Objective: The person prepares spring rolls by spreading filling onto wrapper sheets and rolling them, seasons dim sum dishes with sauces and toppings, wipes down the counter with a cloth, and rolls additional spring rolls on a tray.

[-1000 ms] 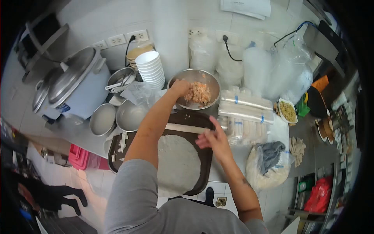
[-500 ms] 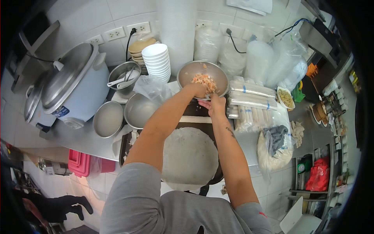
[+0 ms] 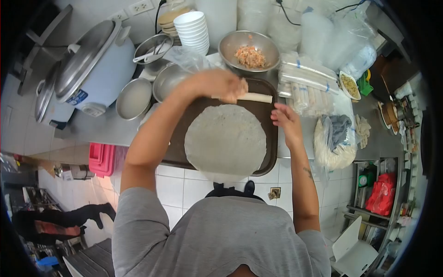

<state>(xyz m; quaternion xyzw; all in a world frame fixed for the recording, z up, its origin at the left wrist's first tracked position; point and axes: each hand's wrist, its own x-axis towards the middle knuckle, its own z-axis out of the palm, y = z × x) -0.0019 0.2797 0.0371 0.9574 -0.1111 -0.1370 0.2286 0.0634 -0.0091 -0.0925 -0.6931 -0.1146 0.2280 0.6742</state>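
- Round sheet: pale, thin, approx. mid-view; flat on dark tray, no filling on top; 6 o'clock edge runs past tray rim.
- L hand: 12 o'clock of sheet, blurred, at L end of pale roll; contact & grip state can't be told.
- Pale roll: far side of tray, approx. 1 o'clock.
- R hand: 2 o'clock, by tray rim; fingers loosely curled, nothing seen in it.
- Filling: in steel bowl, 12–1 o'clock, beyond tray.
- Plastic-wrapped packs: 2 o'clock, beyond R hand.
- Step (judged): L hand busy about pale roll; sheet laid out, unfilled.
- Next move (judged): calls for light fingers, sheet kept flat; thin overhang cd tear.
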